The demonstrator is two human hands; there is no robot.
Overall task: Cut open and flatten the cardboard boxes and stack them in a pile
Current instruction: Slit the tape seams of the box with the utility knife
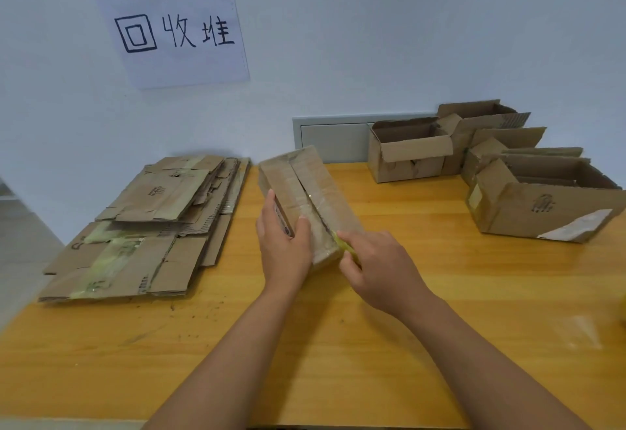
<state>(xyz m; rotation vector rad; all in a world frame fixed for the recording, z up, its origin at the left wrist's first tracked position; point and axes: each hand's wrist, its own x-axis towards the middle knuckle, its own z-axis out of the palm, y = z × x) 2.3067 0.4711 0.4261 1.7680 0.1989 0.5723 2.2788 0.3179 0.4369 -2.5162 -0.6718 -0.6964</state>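
A taped brown cardboard box [305,189] stands in the middle of the wooden table, its taped seam facing up. My left hand [283,246] grips the box's near left corner, thumb on top. My right hand [376,267] holds a yellow cutter [343,246] whose tip meets the near end of the seam. A pile of flattened cardboard [149,226] lies to the left.
Several open cardboard boxes [406,150] [542,202] stand at the back right of the table [338,345]. A paper sign [172,30] hangs on the wall above the pile. A grey wall panel [328,138] sits behind the box.
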